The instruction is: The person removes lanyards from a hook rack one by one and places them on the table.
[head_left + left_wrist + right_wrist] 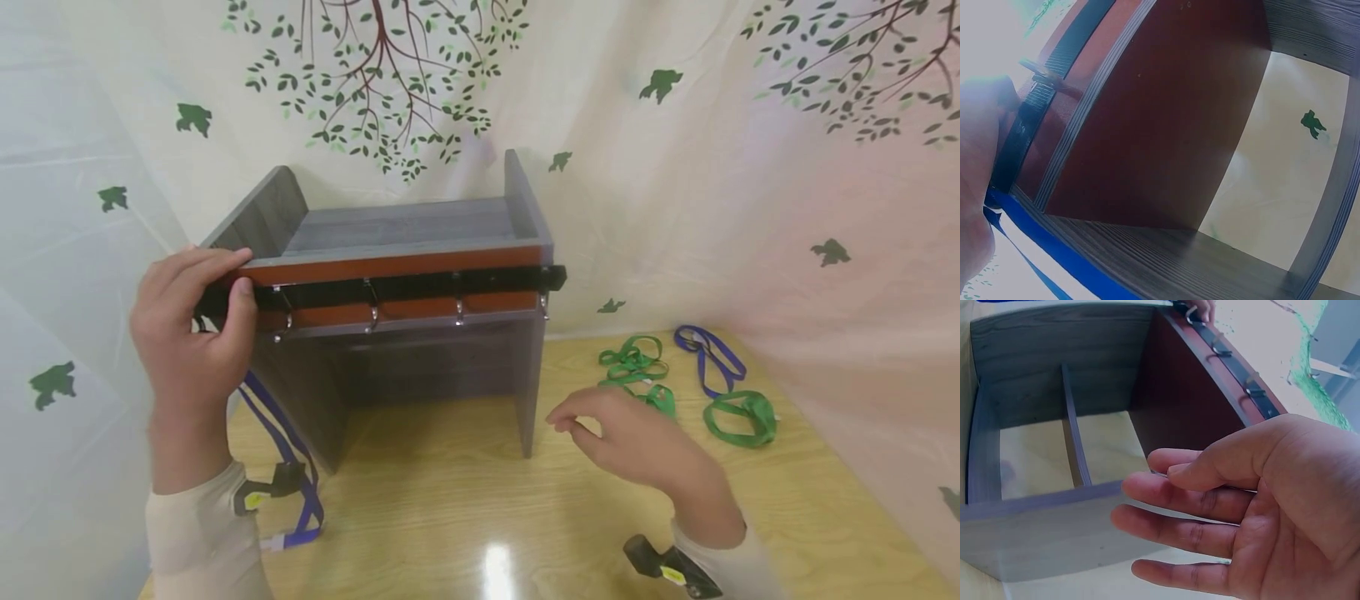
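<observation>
A grey wooden shelf unit [405, 223] with a reddish-brown front board [420, 260] stands on the table. Along that board runs a black rail [420, 287] with several silver hooks. My left hand [191, 325] grips the rail's left end, its thumb in front and fingertips at the board's top edge. Below this hand hangs a blue lanyard [311, 500], whose strap [1072, 256] starts by the rail's end in the left wrist view; its upper part is hidden. My right hand [630, 433] hovers right of the shelf, fingers loosely bent and holding nothing.
On the table's right side lie several green lanyards [633, 360] and a blue lanyard [708, 350]. A pale cloth [675, 217] printed with branches and leaves hangs behind the wooden table [420, 500]. The shelf's side panel [528, 392] stands close to my right hand.
</observation>
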`<state>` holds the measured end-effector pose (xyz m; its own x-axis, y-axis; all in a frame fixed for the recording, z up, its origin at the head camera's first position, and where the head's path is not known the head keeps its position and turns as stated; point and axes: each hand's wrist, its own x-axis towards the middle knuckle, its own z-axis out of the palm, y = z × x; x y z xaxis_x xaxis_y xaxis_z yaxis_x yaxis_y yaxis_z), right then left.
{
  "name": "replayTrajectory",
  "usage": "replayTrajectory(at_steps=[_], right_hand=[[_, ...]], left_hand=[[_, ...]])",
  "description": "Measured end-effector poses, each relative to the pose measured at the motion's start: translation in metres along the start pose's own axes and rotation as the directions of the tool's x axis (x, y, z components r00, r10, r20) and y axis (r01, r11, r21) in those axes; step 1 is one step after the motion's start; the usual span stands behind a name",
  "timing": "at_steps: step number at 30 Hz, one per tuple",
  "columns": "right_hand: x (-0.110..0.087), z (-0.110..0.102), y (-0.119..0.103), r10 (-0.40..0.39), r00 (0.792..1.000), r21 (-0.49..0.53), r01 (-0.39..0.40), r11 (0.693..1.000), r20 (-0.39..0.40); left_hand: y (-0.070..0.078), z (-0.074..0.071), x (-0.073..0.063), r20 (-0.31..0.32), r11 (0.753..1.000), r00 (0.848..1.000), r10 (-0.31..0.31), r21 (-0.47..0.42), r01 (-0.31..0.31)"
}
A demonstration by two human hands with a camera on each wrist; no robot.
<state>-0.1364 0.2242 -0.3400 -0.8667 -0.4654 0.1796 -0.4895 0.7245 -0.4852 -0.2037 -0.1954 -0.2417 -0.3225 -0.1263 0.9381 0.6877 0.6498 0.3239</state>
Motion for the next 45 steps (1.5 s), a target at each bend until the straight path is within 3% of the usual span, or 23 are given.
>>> replayTrajectory(at_steps=[6, 14, 25, 38, 45], right_hand=[[0.004, 0.007, -0.006, -0.080, 0.997, 0.005, 0.080, 0.997, 0.022], [0.005, 0.014, -0.013, -0.108, 0.994, 0.013, 0.108, 0.994, 0.030], [0.007, 0.023, -0.026, -0.163, 0.986, -0.007, 0.163, 0.987, 0.041], [0.013, 0.042, -0.040, -0.281, 0.959, -0.022, 0.282, 0.959, 0.042], [0.023, 0.061, -0.047, -0.380, 0.924, 0.002, 0.380, 0.925, 0.043]], left_hand=[[-0.001, 0.000, 0.000, -0.003, 1.000, 1.000, -0.001, 0.002, 0.001], [-0.001, 0.000, 0.000, 0.000, 1.000, 1.000, 0.004, 0.013, -0.004], [-0.008, 0.001, 0.000, -0.054, 0.993, 0.998, 0.042, -0.104, -0.048], [0.003, -0.013, 0.002, 0.038, 0.988, 0.996, 0.078, -0.134, -0.072], [-0.002, -0.024, 0.003, 0.124, 0.985, 0.986, 0.112, -0.145, -0.093]])
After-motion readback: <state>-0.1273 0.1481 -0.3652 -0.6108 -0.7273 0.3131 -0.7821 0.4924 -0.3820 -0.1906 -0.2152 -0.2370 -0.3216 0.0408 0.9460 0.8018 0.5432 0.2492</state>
